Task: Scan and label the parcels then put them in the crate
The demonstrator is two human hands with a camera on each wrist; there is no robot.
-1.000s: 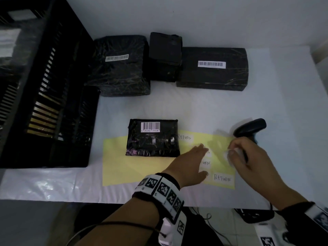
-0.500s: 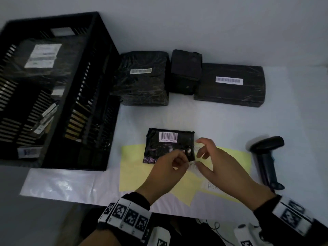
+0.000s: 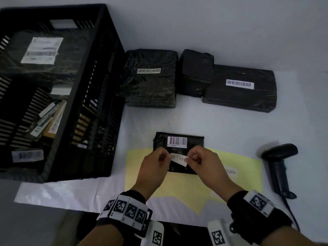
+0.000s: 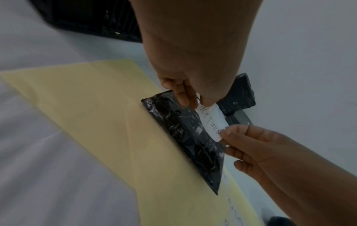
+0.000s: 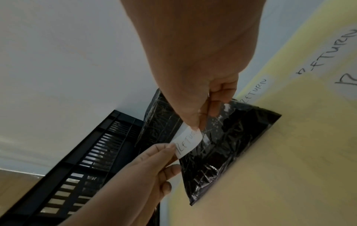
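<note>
A small white sticker (image 3: 178, 159) handwritten "RETURN" is stretched between both hands just above a small black-wrapped parcel (image 3: 193, 141); whether it touches the wrap yet cannot be told. The left hand (image 3: 154, 170) pinches its left end between thumb and forefinger with the other fingers curled in, and the right hand (image 3: 206, 167) pinches the right end the same way. The parcel lies on the table (image 3: 213, 121), its near part on a yellow sheet (image 3: 140, 167), and carries a white barcode label (image 3: 177, 142) whose small digits are too fine to read. On the yellow sheet more stickers reading "RETURN" (image 3: 230, 172) remain to the right. A black handheld scanner (image 3: 278, 166) lies on the table right of the sheet, its cable running off the near edge. Farther back stand three more black-wrapped parcels (image 3: 150, 80): the left and right ones show barcode strips, the middle one shows none. At the left a black slatted crate (image 3: 99, 89) holds wrapped parcels, one with a large white shipping label (image 3: 42, 50) too blurred to read; the rest inside is dim.
</note>
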